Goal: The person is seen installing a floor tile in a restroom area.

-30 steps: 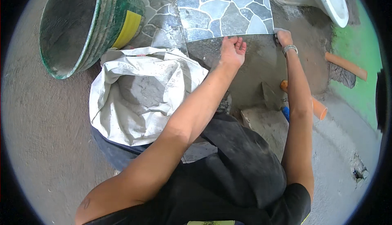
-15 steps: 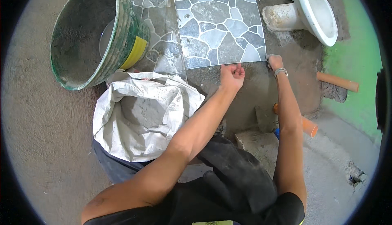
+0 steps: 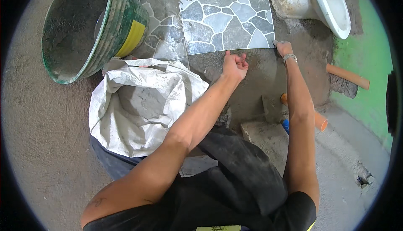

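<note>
A large floor tile (image 3: pixel 228 27) with a grey stone pattern and white joint lines lies ahead of me. At its near edge is my left hand (image 3: pixel 235 67), palm partly up, one finger stretched to the edge and the others loosely curled, apart. My right hand (image 3: pixel 284 49) is closed at the tile's near right corner, a watch on its wrist. Something small and greyish shows at its fingertips, too hidden to name. Grey mortar (image 3: pixel 260 71) spreads under and before the tile.
On the left stand a green bucket (image 3: pixel 110 42) and an open white sack (image 3: pixel 187 84) of grey powder. A white ceramic toilet bowl (image 3: pixel 323 10) is at the far right. Orange pipes (image 3: pixel 348 76) and a blue pipe end (image 3: pixel 286 126) stick out on the right, near a green wall (image 3: pixel 373 54).
The whole view has shifted, so the tile, bucket and sack appear higher in the picture. Both hands stay at the tile's near edge in much the same pose.
</note>
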Motion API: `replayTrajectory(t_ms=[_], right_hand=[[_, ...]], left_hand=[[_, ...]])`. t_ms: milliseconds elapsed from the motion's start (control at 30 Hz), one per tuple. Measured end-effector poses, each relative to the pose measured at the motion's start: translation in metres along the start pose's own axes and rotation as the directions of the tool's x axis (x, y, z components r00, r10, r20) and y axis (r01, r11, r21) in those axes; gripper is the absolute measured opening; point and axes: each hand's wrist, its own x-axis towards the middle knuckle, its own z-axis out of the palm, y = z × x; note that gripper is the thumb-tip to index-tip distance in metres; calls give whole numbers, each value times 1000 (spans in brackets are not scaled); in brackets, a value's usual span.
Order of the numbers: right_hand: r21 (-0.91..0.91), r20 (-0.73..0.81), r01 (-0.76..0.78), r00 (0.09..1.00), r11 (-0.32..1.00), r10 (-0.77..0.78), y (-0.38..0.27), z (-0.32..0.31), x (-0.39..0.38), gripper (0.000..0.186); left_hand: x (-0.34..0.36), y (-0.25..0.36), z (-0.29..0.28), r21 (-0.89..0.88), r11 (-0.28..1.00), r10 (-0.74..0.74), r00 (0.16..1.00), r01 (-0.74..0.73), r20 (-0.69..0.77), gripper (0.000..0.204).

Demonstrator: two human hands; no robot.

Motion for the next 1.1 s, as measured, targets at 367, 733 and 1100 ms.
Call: replayTrajectory(t_ms=[367, 733, 1100], right_hand=[[456, -113, -2, 992, 890, 60, -18, -34, 15, 61], [-171, -271, 274, 911, 947, -312, -45, -39, 0, 52], [-104, -271, 106, 954, 989, -130, -85, -73, 8, 62]], left_hand=[[-33, 7, 5, 265, 956, 68, 974, -126, 218, 75], [-49, 21, 21, 425, 814, 253, 900, -397, 356, 30], [-82, 44, 48, 433, 756, 310, 851, -491, 423, 22]])
